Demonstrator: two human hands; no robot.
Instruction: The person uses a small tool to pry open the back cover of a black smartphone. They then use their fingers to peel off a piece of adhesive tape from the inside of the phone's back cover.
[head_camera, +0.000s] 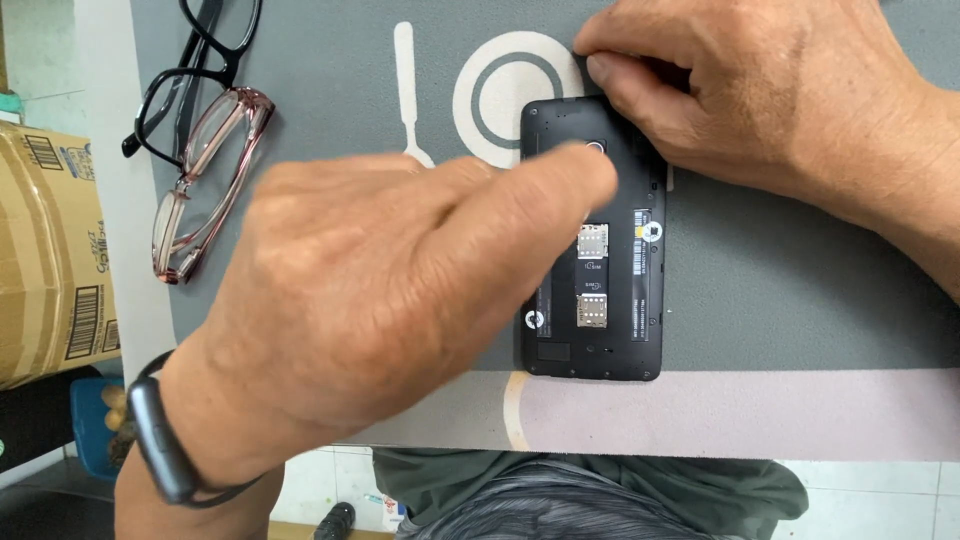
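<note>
From my head camera, the phone (592, 250) lies face down on the grey mat (800, 270), near its front edge, with the back cover off and the card slots showing. My left hand (370, 290) reaches across it, the forefinger stretched out and touching the upper part by the camera lens; that hand is spread and grips nothing. My right hand (750, 90) is pinched shut on the phone's top right corner, fingertips curled against the edge. I judge the phone light, stiff and fairly slick, with delicate exposed contacts, so the outer edges and corners are the safe places to hold. Two pairs of glasses (205, 130) lie well apart to the left, beside a cardboard box (50, 250).
</note>
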